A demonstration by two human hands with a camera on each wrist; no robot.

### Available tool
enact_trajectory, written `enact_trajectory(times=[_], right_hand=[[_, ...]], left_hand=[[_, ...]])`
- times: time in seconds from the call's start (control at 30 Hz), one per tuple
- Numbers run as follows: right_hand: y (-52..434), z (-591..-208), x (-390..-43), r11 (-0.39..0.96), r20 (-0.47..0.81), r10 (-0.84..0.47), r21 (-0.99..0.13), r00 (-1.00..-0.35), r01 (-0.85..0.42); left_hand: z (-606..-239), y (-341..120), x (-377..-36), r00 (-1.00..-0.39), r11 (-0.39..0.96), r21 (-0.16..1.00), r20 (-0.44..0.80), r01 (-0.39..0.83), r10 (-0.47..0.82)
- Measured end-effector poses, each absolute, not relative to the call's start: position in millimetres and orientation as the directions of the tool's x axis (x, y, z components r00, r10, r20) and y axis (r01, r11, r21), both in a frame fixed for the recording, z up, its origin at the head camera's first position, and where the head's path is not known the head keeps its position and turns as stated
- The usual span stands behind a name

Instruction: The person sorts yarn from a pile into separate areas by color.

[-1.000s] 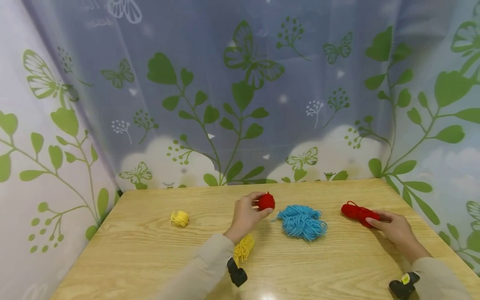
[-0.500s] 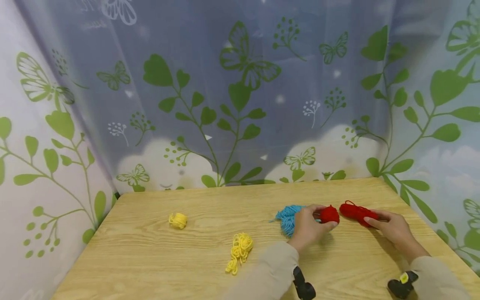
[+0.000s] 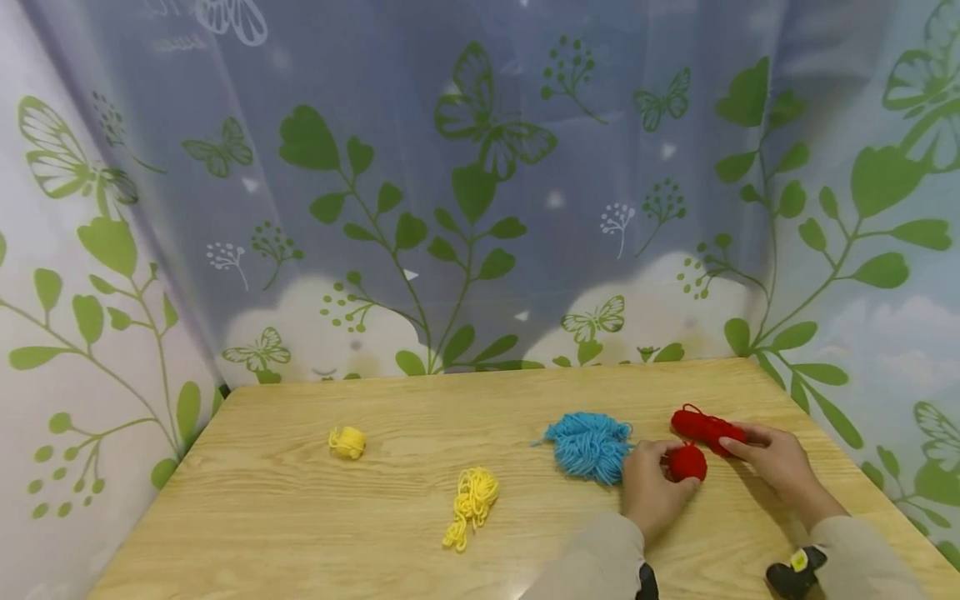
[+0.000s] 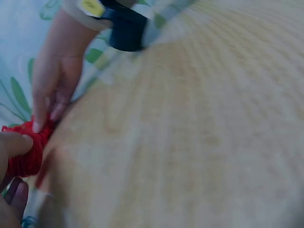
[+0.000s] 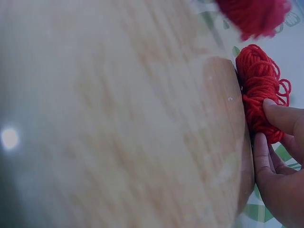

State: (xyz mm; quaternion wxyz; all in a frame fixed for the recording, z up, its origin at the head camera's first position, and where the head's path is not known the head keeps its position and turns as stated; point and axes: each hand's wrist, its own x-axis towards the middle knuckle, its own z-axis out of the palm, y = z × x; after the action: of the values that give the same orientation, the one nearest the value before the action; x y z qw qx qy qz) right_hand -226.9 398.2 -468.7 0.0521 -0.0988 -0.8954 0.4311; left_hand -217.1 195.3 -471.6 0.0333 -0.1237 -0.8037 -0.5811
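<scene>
My left hand (image 3: 651,487) pinches a small red ball of yarn (image 3: 688,462) between thumb and fingers. Just beyond it, a long red skein of yarn (image 3: 707,427) lies at the table's right side, its near end gripped by my right hand (image 3: 783,467). In the right wrist view, the thumb and fingers close round the end of that skein (image 5: 259,90), and the ball (image 5: 256,16) shows at the top edge. The left wrist view has the ball (image 4: 26,159) at its left edge, overlapping the skein behind.
A blue bundle of yarn (image 3: 591,448) lies left of my left hand. Farther left on the wooden table (image 3: 300,517) are a loose yellow skein (image 3: 474,500) and a small yellow ball of yarn (image 3: 349,442). A patterned curtain (image 3: 375,167) stands behind the table.
My left hand has carried the red ball rightward across the blue yarn, then nearer and down beside the red skein. The right hand keeps its hold on the skein, nearly still.
</scene>
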Motion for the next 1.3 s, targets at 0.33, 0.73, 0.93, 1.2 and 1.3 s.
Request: enact_trajectory(times=[0.33,0.73,0.93,1.2,1.3], right_hand=[[398,-469,-230,0.605,-0.001,0.232,-0.783,-0.973,0.145],[396,-469,-227,0.637,0.04,0.248,-0.76,-0.968,0.131],[395,-469,-226,0.629,0.041,0.255,-0.766,-0.966,0.134],[395,-468,-225,0.624,0.026,0.241,-0.77,-0.97,0.134],[396,-468,-225,0.627,0.022,0.239,-0.767,-0.971,0.137]], left_hand=[[-475,206,-211,-0.985,0.354,0.919,0.16,0.171,0.061],[-478,210,-205,-0.975,0.169,0.961,0.212,0.22,0.062],[-476,210,-200,-0.943,0.166,0.97,0.12,0.178,0.31],[-470,206,-203,-0.852,0.223,0.953,0.061,0.205,0.52],[-470,205,-204,-0.847,0.244,0.948,0.046,0.204,0.529]])
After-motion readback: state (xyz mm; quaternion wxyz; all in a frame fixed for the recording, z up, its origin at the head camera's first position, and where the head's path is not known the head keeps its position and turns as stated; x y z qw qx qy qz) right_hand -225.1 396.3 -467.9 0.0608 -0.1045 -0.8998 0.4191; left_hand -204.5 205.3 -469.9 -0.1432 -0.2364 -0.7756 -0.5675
